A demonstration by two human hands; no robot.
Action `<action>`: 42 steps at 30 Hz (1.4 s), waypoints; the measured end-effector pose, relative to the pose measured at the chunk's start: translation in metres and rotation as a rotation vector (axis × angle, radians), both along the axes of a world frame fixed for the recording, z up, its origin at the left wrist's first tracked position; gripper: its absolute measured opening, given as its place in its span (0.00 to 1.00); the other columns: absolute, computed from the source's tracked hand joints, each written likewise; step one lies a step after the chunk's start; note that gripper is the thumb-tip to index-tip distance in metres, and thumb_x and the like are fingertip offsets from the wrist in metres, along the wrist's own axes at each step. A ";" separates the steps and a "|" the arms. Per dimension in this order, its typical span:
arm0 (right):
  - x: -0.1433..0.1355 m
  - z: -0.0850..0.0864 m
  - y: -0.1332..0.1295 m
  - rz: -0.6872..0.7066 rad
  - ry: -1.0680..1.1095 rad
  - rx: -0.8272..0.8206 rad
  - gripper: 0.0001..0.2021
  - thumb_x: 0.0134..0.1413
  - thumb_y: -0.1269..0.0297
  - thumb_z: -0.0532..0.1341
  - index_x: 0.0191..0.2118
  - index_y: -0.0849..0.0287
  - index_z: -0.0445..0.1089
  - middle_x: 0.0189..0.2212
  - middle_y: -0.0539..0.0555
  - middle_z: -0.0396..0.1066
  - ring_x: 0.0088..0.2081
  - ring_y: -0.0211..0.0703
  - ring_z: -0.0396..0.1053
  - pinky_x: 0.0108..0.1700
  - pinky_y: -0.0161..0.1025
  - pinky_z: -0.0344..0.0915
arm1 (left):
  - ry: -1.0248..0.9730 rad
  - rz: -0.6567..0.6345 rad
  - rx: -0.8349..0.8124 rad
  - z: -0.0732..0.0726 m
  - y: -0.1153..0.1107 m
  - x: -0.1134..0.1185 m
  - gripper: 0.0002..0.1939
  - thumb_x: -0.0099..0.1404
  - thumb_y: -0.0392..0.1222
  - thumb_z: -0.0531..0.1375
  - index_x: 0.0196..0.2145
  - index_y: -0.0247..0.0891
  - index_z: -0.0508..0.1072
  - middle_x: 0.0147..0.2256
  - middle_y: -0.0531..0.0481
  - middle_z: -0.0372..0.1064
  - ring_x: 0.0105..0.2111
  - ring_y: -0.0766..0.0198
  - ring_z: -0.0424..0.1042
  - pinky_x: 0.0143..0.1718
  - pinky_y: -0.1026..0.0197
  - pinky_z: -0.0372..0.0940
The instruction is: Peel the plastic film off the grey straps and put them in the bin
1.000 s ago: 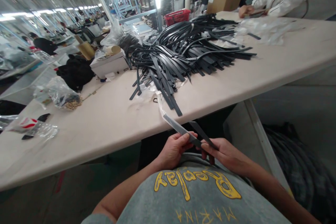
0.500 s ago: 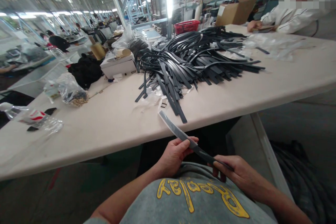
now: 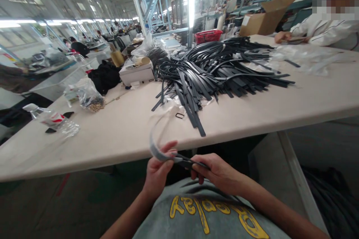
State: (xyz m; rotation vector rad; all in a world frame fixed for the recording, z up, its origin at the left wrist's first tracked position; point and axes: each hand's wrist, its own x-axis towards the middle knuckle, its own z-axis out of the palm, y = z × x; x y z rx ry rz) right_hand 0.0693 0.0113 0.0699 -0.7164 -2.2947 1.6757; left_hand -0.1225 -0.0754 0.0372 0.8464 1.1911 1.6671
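Between my hands, in front of the shirt, is a dark strap (image 3: 183, 163) with a pale plastic sleeve (image 3: 153, 145) on its far end; the sleeve curves up over the table edge and is smeared by motion. My left hand (image 3: 159, 168) pinches the strap where the sleeve ends. My right hand (image 3: 211, 167) is closed round the dark part, fingers curled under it. Beyond, a large heap of black straps (image 3: 196, 78) lies on the table (image 3: 246, 114). A small black rectangular buckle (image 3: 180, 115) rests just in front of the heap.
Left on the table are a plastic bottle (image 3: 56, 121) lying on its side, a clear bag of small metal parts (image 3: 91, 99), a black cloth bundle (image 3: 106, 76) and a white box (image 3: 137, 73). A red basket (image 3: 208, 36) stands behind the heap. A co-worker's hand (image 3: 283, 37) is far right.
Both hands have moved left with the strap. The sleeved end, fairly straight before, is now bent into a curve. The camera view has shifted slightly.
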 end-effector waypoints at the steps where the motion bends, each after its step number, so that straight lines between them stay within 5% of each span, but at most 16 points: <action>1: -0.010 0.002 0.001 0.049 -0.020 0.001 0.15 0.66 0.57 0.52 0.34 0.60 0.71 0.29 0.51 0.74 0.27 0.37 0.70 0.31 0.32 0.64 | 0.015 0.130 0.066 -0.005 -0.012 -0.009 0.07 0.58 0.40 0.67 0.35 0.40 0.82 0.55 0.45 0.71 0.48 0.57 0.72 0.52 0.57 0.66; 5: -0.050 0.004 0.002 0.225 -0.129 0.084 0.09 0.62 0.66 0.55 0.33 0.58 0.71 0.25 0.48 0.74 0.24 0.34 0.69 0.27 0.29 0.60 | -0.200 0.473 0.128 -0.031 -0.052 -0.030 0.10 0.56 0.41 0.69 0.38 0.43 0.81 0.52 0.47 0.73 0.52 0.56 0.71 0.50 0.58 0.69; 11: -0.078 0.004 0.001 0.294 -0.258 0.247 0.12 0.60 0.62 0.58 0.26 0.58 0.71 0.18 0.46 0.70 0.18 0.32 0.61 0.24 0.31 0.53 | -0.755 0.656 -0.215 -0.050 -0.075 -0.035 0.05 0.59 0.34 0.66 0.35 0.38 0.79 0.31 0.50 0.79 0.29 0.68 0.77 0.31 0.66 0.72; 19: -0.114 -0.011 -0.006 0.235 -0.320 0.504 0.11 0.57 0.62 0.60 0.24 0.56 0.70 0.17 0.47 0.68 0.20 0.36 0.61 0.25 0.34 0.50 | -0.911 0.531 -0.250 -0.050 -0.062 -0.028 0.06 0.58 0.33 0.67 0.36 0.36 0.78 0.29 0.51 0.77 0.27 0.68 0.75 0.29 0.68 0.70; 22: -0.130 -0.026 -0.008 0.244 -0.300 0.427 0.15 0.61 0.57 0.56 0.26 0.56 0.70 0.19 0.48 0.71 0.21 0.36 0.64 0.26 0.34 0.53 | -0.904 0.469 -0.209 -0.050 -0.054 -0.028 0.07 0.57 0.33 0.68 0.35 0.34 0.78 0.30 0.51 0.77 0.28 0.70 0.75 0.31 0.68 0.70; 26: -0.122 -0.029 0.011 0.296 -0.373 0.262 0.21 0.64 0.50 0.51 0.26 0.56 0.69 0.19 0.48 0.71 0.19 0.36 0.64 0.24 0.34 0.55 | -0.923 0.547 -0.204 -0.054 -0.053 -0.039 0.04 0.62 0.35 0.64 0.37 0.35 0.77 0.35 0.49 0.78 0.30 0.70 0.75 0.32 0.68 0.70; 29: -0.114 -0.022 0.017 0.282 -0.403 0.336 0.20 0.62 0.51 0.53 0.24 0.56 0.69 0.17 0.48 0.70 0.19 0.37 0.64 0.25 0.34 0.54 | -0.922 0.558 -0.225 -0.057 -0.052 -0.041 0.04 0.62 0.35 0.64 0.37 0.35 0.77 0.37 0.49 0.78 0.32 0.70 0.75 0.34 0.68 0.69; 34: -0.135 -0.027 -0.002 0.233 -0.354 0.477 0.15 0.62 0.56 0.56 0.27 0.55 0.71 0.21 0.49 0.72 0.22 0.38 0.65 0.28 0.35 0.54 | -0.884 0.384 -0.209 -0.059 -0.047 -0.034 0.08 0.59 0.34 0.66 0.38 0.36 0.77 0.38 0.49 0.78 0.34 0.68 0.76 0.36 0.67 0.69; 38: -0.128 -0.032 0.006 0.283 -0.393 0.318 0.18 0.64 0.53 0.52 0.29 0.56 0.71 0.20 0.48 0.72 0.20 0.36 0.66 0.26 0.34 0.56 | -0.892 0.462 -0.196 -0.063 -0.048 -0.043 0.06 0.62 0.35 0.64 0.39 0.36 0.76 0.39 0.49 0.78 0.35 0.69 0.76 0.36 0.68 0.69; 42: -0.110 -0.030 0.018 0.255 -0.452 0.387 0.19 0.64 0.53 0.53 0.25 0.56 0.69 0.19 0.48 0.71 0.20 0.36 0.66 0.26 0.34 0.55 | -0.889 0.505 -0.214 -0.067 -0.049 -0.046 0.04 0.62 0.36 0.64 0.36 0.35 0.76 0.38 0.50 0.78 0.33 0.70 0.75 0.35 0.68 0.69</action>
